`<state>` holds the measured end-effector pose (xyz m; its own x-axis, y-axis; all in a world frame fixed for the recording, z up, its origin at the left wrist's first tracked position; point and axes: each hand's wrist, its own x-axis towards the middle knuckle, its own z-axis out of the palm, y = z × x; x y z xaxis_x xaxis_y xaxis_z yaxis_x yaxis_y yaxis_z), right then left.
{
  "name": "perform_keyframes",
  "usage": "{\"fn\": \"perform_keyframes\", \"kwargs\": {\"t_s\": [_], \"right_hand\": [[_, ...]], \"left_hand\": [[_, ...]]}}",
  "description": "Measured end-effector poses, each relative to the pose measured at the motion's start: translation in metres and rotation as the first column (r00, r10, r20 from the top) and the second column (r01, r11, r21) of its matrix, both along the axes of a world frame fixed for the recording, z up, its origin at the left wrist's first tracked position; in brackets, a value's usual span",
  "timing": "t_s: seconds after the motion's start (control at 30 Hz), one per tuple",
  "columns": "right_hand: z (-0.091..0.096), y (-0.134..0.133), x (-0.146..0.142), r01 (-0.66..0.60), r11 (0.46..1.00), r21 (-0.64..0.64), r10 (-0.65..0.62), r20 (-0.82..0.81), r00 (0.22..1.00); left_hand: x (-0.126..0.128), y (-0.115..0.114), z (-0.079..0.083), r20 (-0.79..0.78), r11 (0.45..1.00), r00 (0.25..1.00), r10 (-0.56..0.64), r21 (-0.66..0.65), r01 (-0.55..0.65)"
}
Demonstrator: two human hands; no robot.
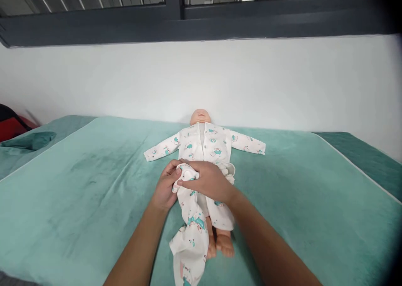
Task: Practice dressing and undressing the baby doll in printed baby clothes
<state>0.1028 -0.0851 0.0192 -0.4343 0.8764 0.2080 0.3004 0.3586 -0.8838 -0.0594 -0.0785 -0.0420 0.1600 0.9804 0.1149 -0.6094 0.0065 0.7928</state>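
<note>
A baby doll [200,116] lies on its back, its head toward the wall and its bare feet [225,245] toward me. It wears a white printed jacket [217,145] with both sleeves spread sideways. Over the doll's lower body, my left hand [167,185] and my right hand [210,180] grip the bunched end of white printed baby pants [192,231]. The rest of this cloth hangs down toward me, covering part of the doll's legs. Beside my right wrist, a white looped band of fabric [230,168] shows at the doll's waist.
A green plush cover [94,185] spreads under the doll, with darker green edges at both sides. Behind it stand a white wall [282,81] and a dark window frame [125,28] with bars. A red and black item [12,124] sits at the far left.
</note>
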Motion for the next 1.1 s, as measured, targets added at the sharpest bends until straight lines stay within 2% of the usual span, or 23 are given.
{"fn": "perform_keyframes", "kwargs": {"t_s": [0.07,0.13,0.3,0.43,0.53,0.67,0.77,0.87,0.93,0.97,1.03,1.1], "right_hand": [[-0.010,-0.002,-0.004,0.017,1.000,-0.025,-0.019,-0.069,0.997],[-0.015,-0.004,0.001,-0.015,0.994,-0.106,-0.002,-0.155,0.988],[-0.013,0.000,0.015,-0.094,0.951,-0.296,-0.019,-0.359,0.933],[-0.012,0.004,0.015,-0.092,0.945,-0.314,-0.074,-0.481,0.874],[-0.015,0.004,0.013,-0.060,0.964,-0.258,-0.066,-0.453,0.889],[-0.016,0.003,0.013,-0.043,0.986,-0.160,0.001,-0.255,0.967],[-0.012,0.002,0.018,-0.052,0.987,-0.152,0.034,-0.117,0.993],[-0.005,0.001,0.025,-0.200,0.966,-0.162,0.185,-0.103,0.977],[-0.003,0.000,0.029,-0.323,0.922,-0.213,0.288,-0.177,0.941],[-0.004,0.001,0.030,-0.349,0.904,-0.248,0.294,-0.232,0.927],[-0.007,0.002,0.030,-0.303,0.903,-0.304,0.196,-0.337,0.921],[-0.014,0.004,0.029,-0.196,0.923,-0.332,0.044,-0.414,0.909]], "left_hand": [[0.001,-0.002,0.000,-0.032,1.000,0.999,0.002,0.016,-0.002],[0.002,-0.004,0.001,-0.090,0.999,0.996,-0.024,0.025,0.026],[0.001,-0.010,0.003,-0.214,0.994,0.972,-0.098,0.028,0.107],[0.001,-0.013,0.002,-0.235,0.986,0.962,-0.140,0.053,0.156],[0.003,-0.014,0.002,-0.198,0.996,0.977,-0.082,0.026,0.089],[0.009,-0.015,0.005,-0.150,0.998,0.986,0.067,0.001,-0.067],[0.011,-0.016,0.005,-0.146,0.991,0.981,0.131,-0.018,-0.136],[0.011,-0.016,0.005,-0.131,0.988,0.980,0.149,-0.031,-0.155],[0.011,-0.016,0.004,-0.141,0.990,0.981,0.133,-0.032,-0.139],[0.010,-0.016,0.003,-0.158,0.991,0.980,0.123,-0.023,-0.128],[0.010,-0.017,0.003,-0.217,0.996,0.972,0.092,0.014,-0.091],[0.009,-0.019,0.003,-0.294,0.999,0.956,0.021,0.051,-0.006]]}}
